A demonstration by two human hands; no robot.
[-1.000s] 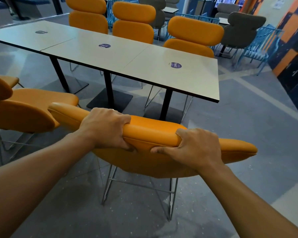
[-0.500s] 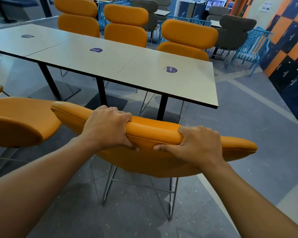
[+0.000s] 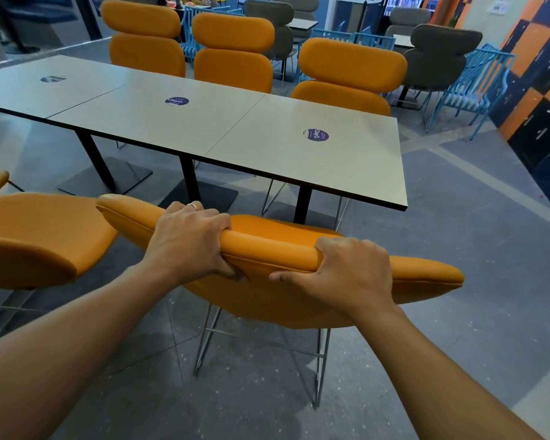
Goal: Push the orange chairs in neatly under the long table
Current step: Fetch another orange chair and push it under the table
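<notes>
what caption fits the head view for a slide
Left hand and right hand grip the padded orange chair's backrest in front of the long pale grey table.

Appears to read "ClayG" in white letters, turned sideways, on the round purple sticker point(image 3: 318, 135) near the right end of the desk point(image 3: 362, 176), with a smaller line beneath too fine to make out. Repeats the same word on the middle sticker point(image 3: 177, 101) of the desk's centre panel, and blurs past reading on the far-left sticker point(image 3: 53, 79). Cannot be read on the white notices point(image 3: 499, 4) on the far wall, nor on the doors of the dark lockers point(image 3: 543, 134) at the right.
</notes>
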